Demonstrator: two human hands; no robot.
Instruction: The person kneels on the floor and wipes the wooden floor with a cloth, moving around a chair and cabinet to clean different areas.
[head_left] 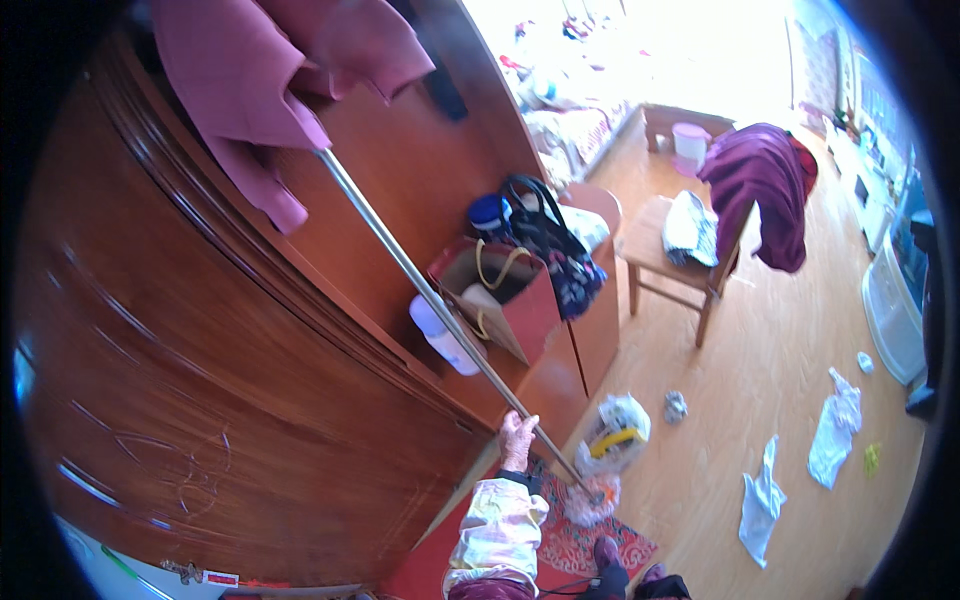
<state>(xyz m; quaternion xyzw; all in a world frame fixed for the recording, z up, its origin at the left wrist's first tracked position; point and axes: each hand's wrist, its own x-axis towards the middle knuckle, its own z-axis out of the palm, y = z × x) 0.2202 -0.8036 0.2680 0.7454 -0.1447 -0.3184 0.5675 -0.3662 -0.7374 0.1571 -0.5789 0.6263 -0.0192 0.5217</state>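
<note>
Gripping a long metal pole (430,290), one hand (516,440) shows at the lower middle of the frame, its fingers curled about the shaft near the pole's lower end; which hand it is cannot be told for sure, though the pale patterned sleeve (497,530) rises from the bottom edge. The pole slants up and to the left, and its top end meets a pink garment (260,90) lying over the top of a big brown wooden wardrobe (200,380) at the upper left. Beside the pole, at mid frame, a brown paper bag (505,295) and a dark patterned handbag (555,250) sit on a lower cabinet. To the right, a wooden chair (680,265) carries a maroon garment (765,190). White cloths (835,425) lie scattered on the wooden floor (760,350) at lower right.
</note>
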